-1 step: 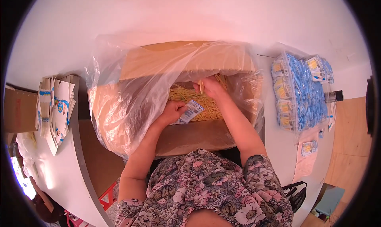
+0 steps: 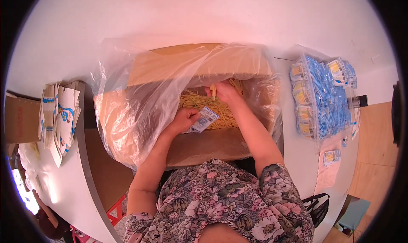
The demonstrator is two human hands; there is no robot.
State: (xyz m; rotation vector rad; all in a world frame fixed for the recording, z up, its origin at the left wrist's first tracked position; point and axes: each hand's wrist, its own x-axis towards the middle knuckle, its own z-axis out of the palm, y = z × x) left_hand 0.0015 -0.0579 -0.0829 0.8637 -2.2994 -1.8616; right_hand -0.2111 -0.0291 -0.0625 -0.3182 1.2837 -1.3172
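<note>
A cardboard box (image 2: 199,151) lined with clear plastic film (image 2: 123,115) holds a heap of thin yellow sticks (image 2: 221,117). Over the left part of the heap, my left hand (image 2: 185,118) pinches a small white-and-blue packet (image 2: 205,119) between thumb and fingers. My right hand (image 2: 223,92), farther back inside the box, is closed on a small bunch of yellow sticks (image 2: 213,92) that point downward. Its curled fingers are partly hidden.
On the right stands a clear plastic tub (image 2: 316,102) full of blue-edged packets, with a dark-capped bottle (image 2: 358,101) beside it. A single packet (image 2: 331,157) lies nearer me on a pink cloth (image 2: 326,175). Folded printed cartons (image 2: 59,115) stand at the left.
The bunch of sticks in my right hand has tilted and shifted slightly left. My left hand and its packet have hardly moved.
</note>
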